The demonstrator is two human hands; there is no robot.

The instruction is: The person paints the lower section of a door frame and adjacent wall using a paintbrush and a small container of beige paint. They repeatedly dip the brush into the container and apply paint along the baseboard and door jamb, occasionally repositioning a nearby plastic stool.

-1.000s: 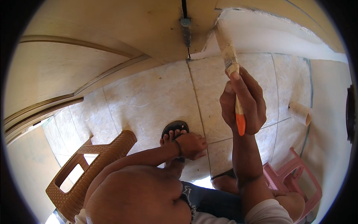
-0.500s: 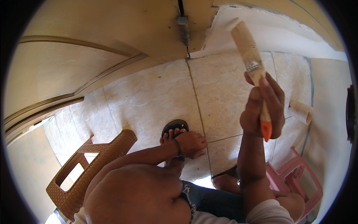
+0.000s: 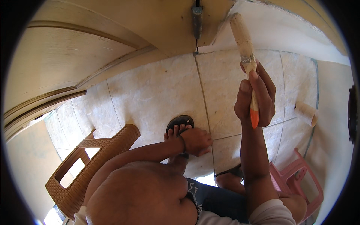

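Observation:
A flat paintbrush [image 3: 243,37] with pale, paint-coated bristles and an orange-tipped handle is gripped in my right hand [image 3: 260,92]. Its bristle end points up and away, against the white part of the wall [image 3: 262,30], just right of the beige door frame; whether it touches cannot be made out. My left hand [image 3: 197,141] rests low beside my sandalled foot [image 3: 182,125], its arm lying across my bent knee. Those fingers are curled in, and I see nothing in them. A dark band circles the left wrist.
At the left stands a brown woven-pattern plastic stool [image 3: 93,168]; a pink plastic stool [image 3: 296,176] is at the lower right. A pale cylinder [image 3: 305,113] lies on the tiled floor [image 3: 150,90] near the right wall. The panelled wooden door [image 3: 75,56] has a metal hinge [image 3: 197,22].
My right hand and the brush have moved slightly up and left, bringing the bristles nearer the edge of the white area. The view has shifted a little; my left hand stays by the foot.

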